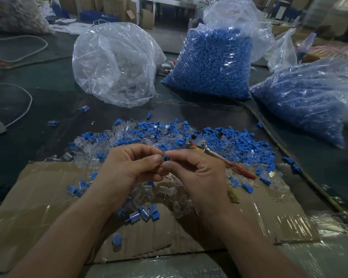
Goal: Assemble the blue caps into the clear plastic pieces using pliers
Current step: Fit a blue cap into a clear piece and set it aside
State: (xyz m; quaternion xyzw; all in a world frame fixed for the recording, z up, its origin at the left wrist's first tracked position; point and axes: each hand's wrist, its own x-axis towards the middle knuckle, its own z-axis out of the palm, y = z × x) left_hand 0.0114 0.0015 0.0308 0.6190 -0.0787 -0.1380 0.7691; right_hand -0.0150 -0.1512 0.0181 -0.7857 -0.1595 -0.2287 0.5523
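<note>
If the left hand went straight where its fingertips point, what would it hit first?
Probably the right hand: the left hand points straight at it, their fingertips meeting on a small blue cap.

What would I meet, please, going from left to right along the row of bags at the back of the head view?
Bag of clear pieces → upright bag of blue caps → lying bag of blue caps.

A flattened cardboard sheet [38,197] lies nearest, a white cable [31,101] loops left, and seemingly cardboard boxes [147,17] stand behind.
</note>
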